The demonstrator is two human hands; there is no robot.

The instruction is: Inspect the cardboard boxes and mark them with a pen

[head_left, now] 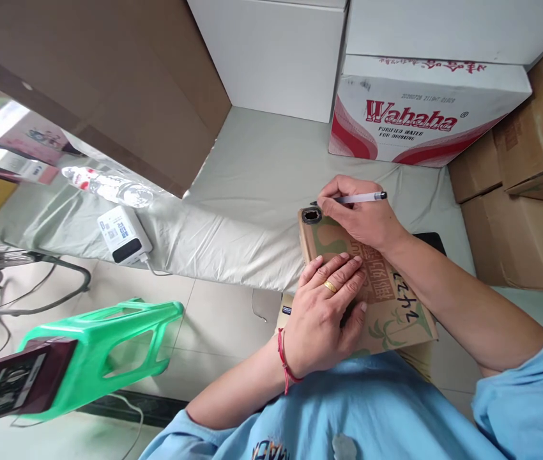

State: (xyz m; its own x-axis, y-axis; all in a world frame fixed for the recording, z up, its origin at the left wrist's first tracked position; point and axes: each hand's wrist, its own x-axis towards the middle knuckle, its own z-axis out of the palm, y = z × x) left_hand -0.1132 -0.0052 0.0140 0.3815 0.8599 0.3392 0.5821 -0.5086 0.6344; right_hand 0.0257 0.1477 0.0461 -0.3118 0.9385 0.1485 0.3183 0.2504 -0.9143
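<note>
A flat piece of cardboard [412, 326] with brown and green print and handwritten digits rests over my lap and the edge of the cloth-covered surface. My left hand [331, 300], with a ring and a red cord bracelet at the wrist, lies flat on it, fingers stretched out. In my right hand [362, 214] a pen [360, 198] with a pale barrel and black end is pinched between thumb and fingers. The pen's tip is close to a small hole with a blackened rim [312, 215] at the cardboard's far left corner; whether it touches is unclear.
On the cloth-covered surface [252, 166] stand a Wahaha water carton [410, 115], a plastic bottle [108, 186] and a white device with a cable [124, 235]. A large brown board [122, 83] leans over the left. Brown cartons [515, 230] stack right; a green stool [103, 345] is below left.
</note>
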